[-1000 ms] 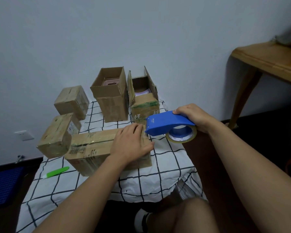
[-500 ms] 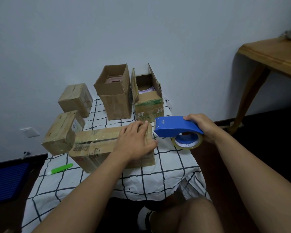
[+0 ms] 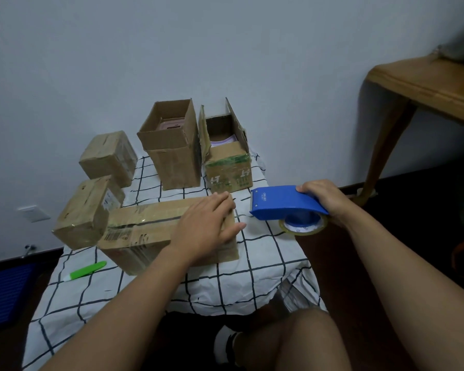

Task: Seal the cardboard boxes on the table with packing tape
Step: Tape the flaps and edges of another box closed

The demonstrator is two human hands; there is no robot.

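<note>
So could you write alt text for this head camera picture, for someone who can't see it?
A person's left hand presses flat on a long taped cardboard box while the right hand holds a blue tape dispenser beside it. Two closed boxes and two open boxes stand behind on a checked cloth.

A blue tape dispenser (image 3: 284, 203) carries small pale lettering on its side near the front end; it looks like a brand name but is too small to read with certainty. The open cardboard box with green printing (image 3: 229, 171) shows a bold logo, repeated twice on its front face, resembling the letters "HT"; the smaller green marks around it cannot be read. The long flat box (image 3: 142, 231) has a barcode label and dark printed characters on its near side, both illegible. A small closed box (image 3: 87, 211) bears a white label, unreadable.
</note>
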